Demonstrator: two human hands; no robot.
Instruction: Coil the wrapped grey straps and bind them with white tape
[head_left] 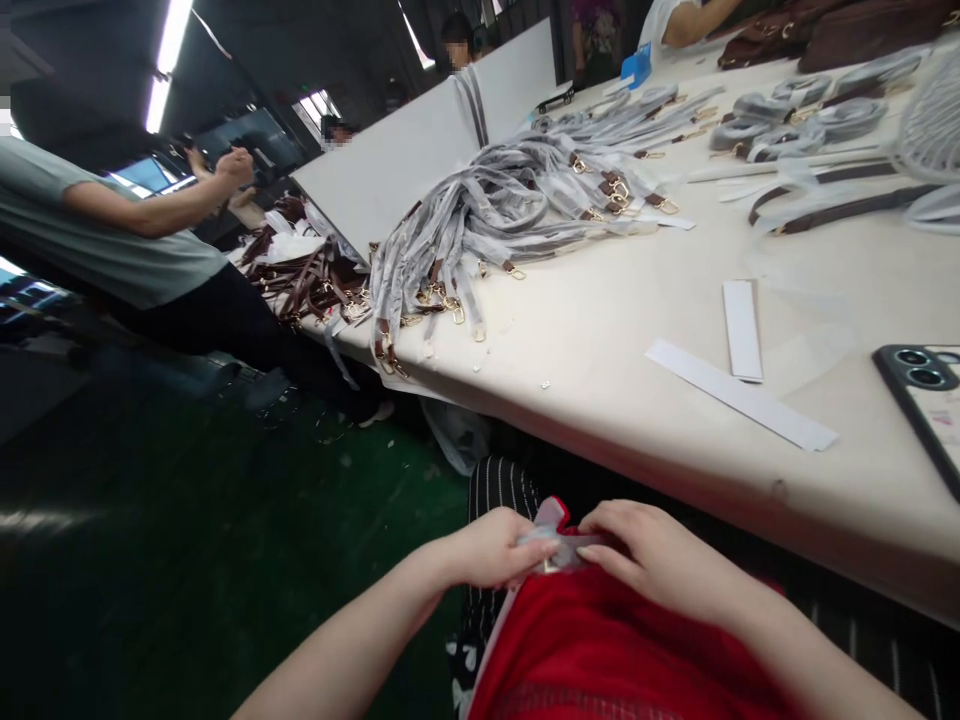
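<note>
Both hands are low over my lap, closed on a short stretch of strap wrapped in translucent plastic. My left hand pinches its left end, thumb on top, with a small gold glint just beside the thumb. My right hand grips the strap from the right between thumb and fingers. The rest of the strap is hidden by the hands and the red cloth on my lap. On the table lies a large heap of plastic-wrapped straps with brown ends and gold clasps.
The white table runs along my front. On it are white paper strips, a phone, coiled wrapped straps, a bare dark strap and a white fan. A person stands at left beside brown straps.
</note>
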